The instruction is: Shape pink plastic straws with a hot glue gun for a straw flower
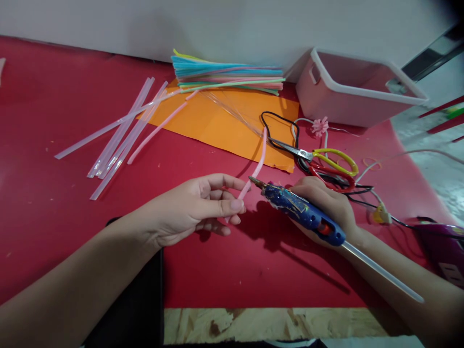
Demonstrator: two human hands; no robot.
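Note:
My left hand (206,205) pinches a short pink pipe cleaner (258,166) between thumb and fingers; it slants up and away with a bend near its upper part. My right hand (326,205) is wrapped round a blue hot glue gun (297,208), its metal nozzle pointing left and touching or very close to the pipe cleaner. From the gun's back end sticks a clear glue stick (384,273). Beyond my right hand lie scissors (326,162) with one yellow and one red handle.
Several clear glue sticks (119,140) lie at the left beside another pink pipe cleaner (159,128). Behind, a bundle of coloured pipe cleaners (224,72) rests on an orange sheet (217,125). A pink bin (337,99), a pink fluffy piece (320,126) and cords (362,191) are at the right.

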